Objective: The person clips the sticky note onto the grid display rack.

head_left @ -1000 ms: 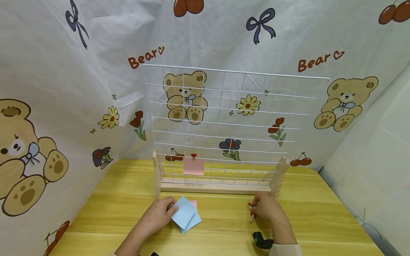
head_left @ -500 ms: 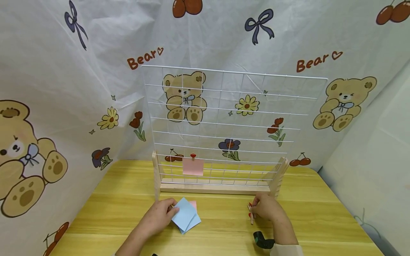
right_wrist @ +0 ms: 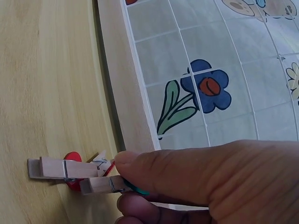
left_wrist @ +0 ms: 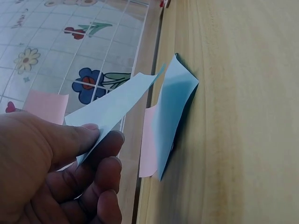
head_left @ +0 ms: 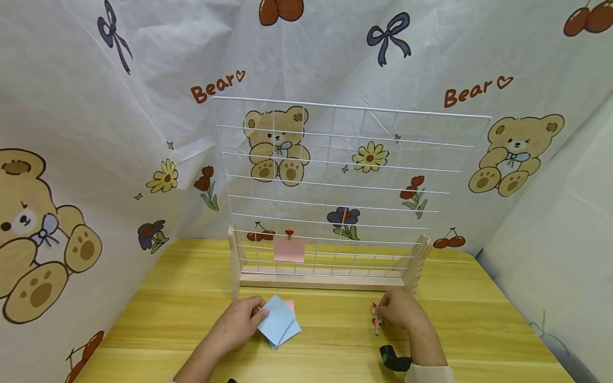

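My left hand (head_left: 238, 322) pinches a light blue paper note (left_wrist: 117, 102) between thumb and fingers, holding it tilted above the table. Beneath it lie a second blue note (left_wrist: 175, 102), bent up at its edges, and a pink note (left_wrist: 148, 149) partly covered by it. On the right, my right hand (head_left: 402, 308) pinches a small wooden clothespin (right_wrist: 100, 185) with a green piece at its end, mostly hidden by the thumb. Right beside it on the table are other wooden clothespins (right_wrist: 56, 169) with red decorations; how many is unclear.
Behind the hands stands a white wire grid (head_left: 335, 169) in a wooden base (head_left: 321, 282). A pink note (head_left: 289, 251) hangs low on it from a red-heart clothespin (head_left: 289, 233). A black device (head_left: 395, 359) sits by my right wrist. Bear-printed cloth (head_left: 311, 53) encloses the table.
The clothespins by my right hand have turned slightly, and that hand has shifted a little. My left hand stays nearly still with the blue note.
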`<state>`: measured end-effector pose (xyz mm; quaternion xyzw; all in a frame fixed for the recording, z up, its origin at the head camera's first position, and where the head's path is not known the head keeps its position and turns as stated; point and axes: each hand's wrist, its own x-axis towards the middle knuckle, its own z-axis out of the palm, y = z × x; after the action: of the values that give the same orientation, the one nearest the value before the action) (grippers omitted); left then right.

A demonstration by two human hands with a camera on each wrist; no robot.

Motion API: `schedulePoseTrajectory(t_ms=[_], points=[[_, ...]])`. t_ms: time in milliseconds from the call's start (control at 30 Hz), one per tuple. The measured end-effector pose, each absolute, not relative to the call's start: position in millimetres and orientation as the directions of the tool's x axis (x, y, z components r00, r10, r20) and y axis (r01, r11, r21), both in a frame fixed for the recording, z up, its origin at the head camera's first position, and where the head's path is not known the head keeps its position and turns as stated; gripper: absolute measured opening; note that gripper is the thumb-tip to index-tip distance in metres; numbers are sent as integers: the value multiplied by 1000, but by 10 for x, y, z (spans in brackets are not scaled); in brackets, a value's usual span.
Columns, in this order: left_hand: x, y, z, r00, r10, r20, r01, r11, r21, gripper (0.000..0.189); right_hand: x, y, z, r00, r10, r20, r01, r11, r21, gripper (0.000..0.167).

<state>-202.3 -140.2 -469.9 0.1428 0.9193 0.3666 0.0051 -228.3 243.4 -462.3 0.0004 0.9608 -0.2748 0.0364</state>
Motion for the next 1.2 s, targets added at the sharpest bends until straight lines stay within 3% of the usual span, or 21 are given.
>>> schedulePoseTrajectory(t_ms=[1200], points=[[-2074,-1363,-4666,-988,126,89,139,483,864,15,-2263,2340,-4433,-998,-37,-41,-11,856,-516,10]])
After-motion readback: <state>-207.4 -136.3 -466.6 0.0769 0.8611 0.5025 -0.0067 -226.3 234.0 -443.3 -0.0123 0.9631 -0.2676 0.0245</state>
